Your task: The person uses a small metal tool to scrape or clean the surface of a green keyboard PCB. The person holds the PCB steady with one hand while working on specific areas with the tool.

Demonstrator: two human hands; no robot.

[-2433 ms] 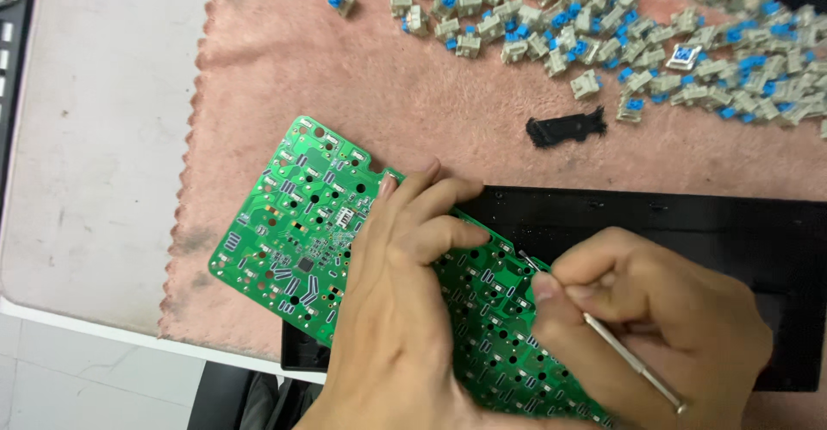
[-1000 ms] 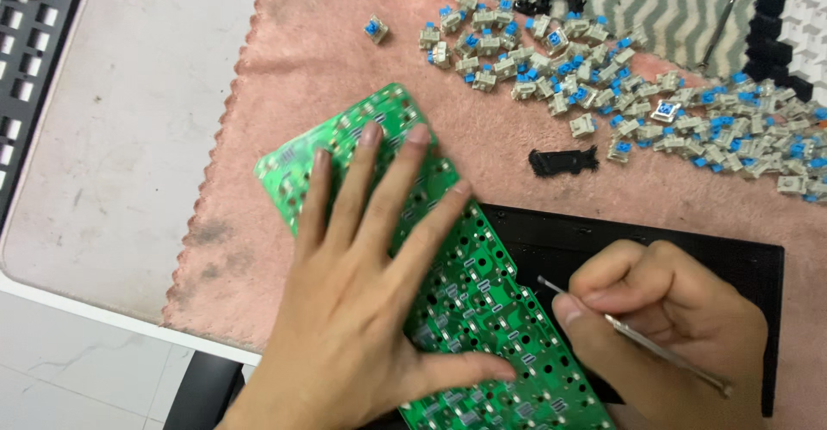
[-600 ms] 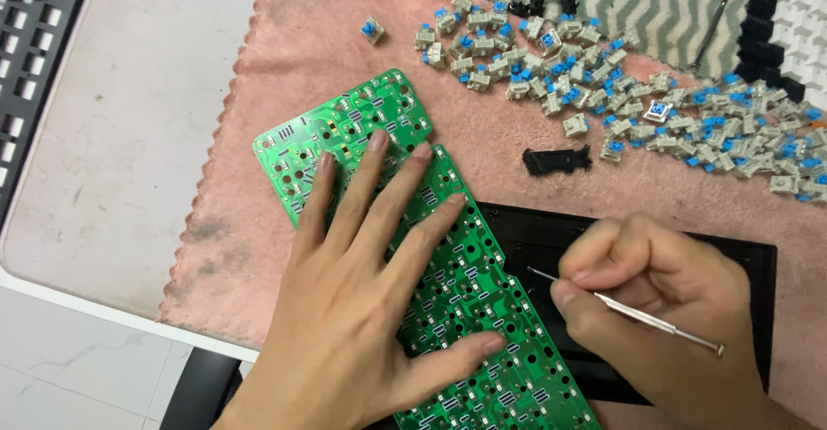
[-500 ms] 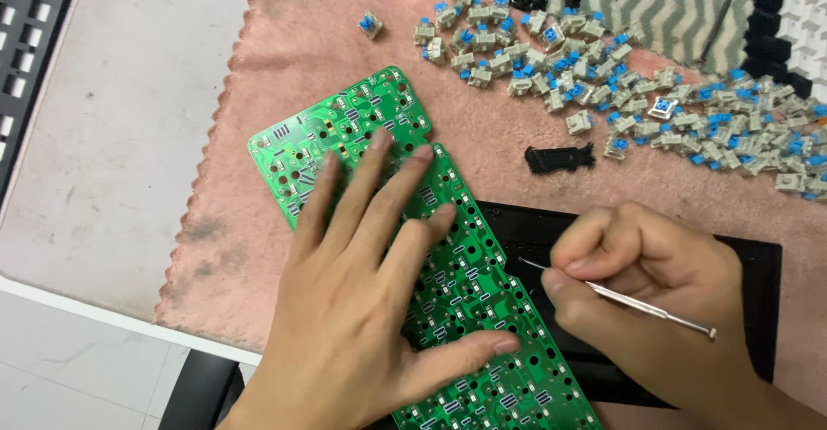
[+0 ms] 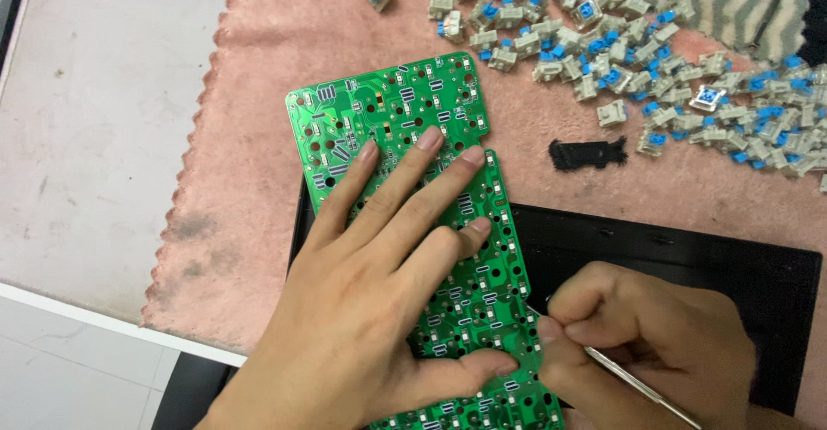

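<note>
A green circuit board (image 5: 405, 128), its underside up and studded with small solder pads and holes, lies tilted across a black keyboard case (image 5: 689, 258) on a pink scalloped cloth (image 5: 258, 137). Our left hand (image 5: 379, 292) lies flat on the board, fingers spread and thumb along its lower part, pressing it down without grasping anything. Our right hand (image 5: 646, 335) is closed in a pinch around a thin metal tool (image 5: 637, 385), whose tip meets the board's right edge just beside the left thumb; the tip itself is hidden by the fingers. In our judgement the work goes best with the flat hand bearing evenly so the board cannot rock on the case, and the tool moved in short, light strokes that stay clear of the neighbouring pads. Beyond the case, a loose heap of grey switches with blue stems (image 5: 620, 51) spreads over the cloth, with a small black part (image 5: 588, 152) lying apart from it.
</note>
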